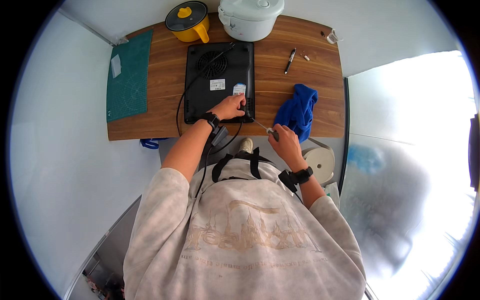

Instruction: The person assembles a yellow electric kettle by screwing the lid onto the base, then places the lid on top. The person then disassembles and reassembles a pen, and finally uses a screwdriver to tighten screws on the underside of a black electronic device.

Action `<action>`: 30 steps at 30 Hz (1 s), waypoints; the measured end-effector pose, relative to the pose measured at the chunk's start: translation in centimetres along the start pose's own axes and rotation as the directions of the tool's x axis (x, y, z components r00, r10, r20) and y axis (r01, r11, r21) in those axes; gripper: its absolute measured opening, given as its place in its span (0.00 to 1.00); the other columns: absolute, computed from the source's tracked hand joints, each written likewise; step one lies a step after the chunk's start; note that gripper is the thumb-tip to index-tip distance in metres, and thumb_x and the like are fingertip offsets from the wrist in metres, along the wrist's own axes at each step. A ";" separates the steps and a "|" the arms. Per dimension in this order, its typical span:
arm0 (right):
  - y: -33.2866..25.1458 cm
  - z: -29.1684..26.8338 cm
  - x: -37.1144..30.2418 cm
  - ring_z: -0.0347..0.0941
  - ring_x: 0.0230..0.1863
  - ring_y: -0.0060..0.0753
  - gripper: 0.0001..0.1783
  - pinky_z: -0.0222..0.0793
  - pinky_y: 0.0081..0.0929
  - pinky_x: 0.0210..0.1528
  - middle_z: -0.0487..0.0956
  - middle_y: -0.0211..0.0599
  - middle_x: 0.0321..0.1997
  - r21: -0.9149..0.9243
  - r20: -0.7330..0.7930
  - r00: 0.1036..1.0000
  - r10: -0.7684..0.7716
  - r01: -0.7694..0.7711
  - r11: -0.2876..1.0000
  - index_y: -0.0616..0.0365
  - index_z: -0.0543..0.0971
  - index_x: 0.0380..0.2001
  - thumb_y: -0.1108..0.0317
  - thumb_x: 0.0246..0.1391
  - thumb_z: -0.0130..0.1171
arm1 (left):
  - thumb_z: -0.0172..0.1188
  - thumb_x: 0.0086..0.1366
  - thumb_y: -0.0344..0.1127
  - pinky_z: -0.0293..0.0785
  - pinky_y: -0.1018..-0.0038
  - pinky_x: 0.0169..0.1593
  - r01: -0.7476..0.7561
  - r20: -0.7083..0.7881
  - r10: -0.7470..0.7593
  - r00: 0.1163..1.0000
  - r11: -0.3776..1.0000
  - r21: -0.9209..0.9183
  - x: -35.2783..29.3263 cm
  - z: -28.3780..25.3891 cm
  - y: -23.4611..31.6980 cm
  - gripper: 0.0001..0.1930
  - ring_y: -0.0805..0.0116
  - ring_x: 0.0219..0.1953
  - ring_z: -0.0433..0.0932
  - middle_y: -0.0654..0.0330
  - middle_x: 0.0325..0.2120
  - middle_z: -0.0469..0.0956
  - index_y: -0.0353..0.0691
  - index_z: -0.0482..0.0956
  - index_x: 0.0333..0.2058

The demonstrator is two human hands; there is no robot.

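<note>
A black induction cooktop (200, 92) lies upside down near the table's front edge, its round fan grille (212, 65) and labels facing up. My left hand (229, 108) rests on its near right corner, fingers drawn together around something dark that I cannot make out. Just to the right, my right hand (287, 145) grips the handle of a screwdriver (272, 132). The thin shaft points up and left at that same corner; whether its tip touches the cooktop is too small to tell. A black power cord (185, 92) runs across the cooktop and over the front edge.
Behind the cooktop stand a yellow pot (189, 33) with a dark lid and a white lidded pot (250, 22). A green cutting mat (131, 82) lies left. On the right are a blue cloth (299, 111), a pen (290, 61) and a small clear cup (333, 36).
</note>
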State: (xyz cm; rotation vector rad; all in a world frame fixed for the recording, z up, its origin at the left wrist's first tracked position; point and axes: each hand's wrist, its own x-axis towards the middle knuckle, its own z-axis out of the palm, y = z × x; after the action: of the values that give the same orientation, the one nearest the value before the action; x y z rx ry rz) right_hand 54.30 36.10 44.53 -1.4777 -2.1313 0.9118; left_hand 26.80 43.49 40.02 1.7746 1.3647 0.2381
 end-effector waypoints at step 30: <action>-1.0 -0.6 2.6 0.80 0.33 0.50 0.09 0.74 0.37 0.37 0.83 0.45 0.30 0.180 -0.042 0.996 0.076 -0.067 0.981 0.59 0.78 0.40 0.67 0.60 0.58 | 0.69 0.53 0.28 0.74 0.64 0.39 -0.016 -0.015 0.016 1.000 1.000 -0.001 0.3 -0.4 -0.5 0.17 0.59 0.35 0.76 0.55 0.34 0.74 0.38 0.69 0.37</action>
State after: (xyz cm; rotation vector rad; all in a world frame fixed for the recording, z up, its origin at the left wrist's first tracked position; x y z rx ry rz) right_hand 53.08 38.45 45.59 -1.4786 -1.9180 1.0514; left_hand 26.30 43.99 39.85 1.7867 1.3613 0.2616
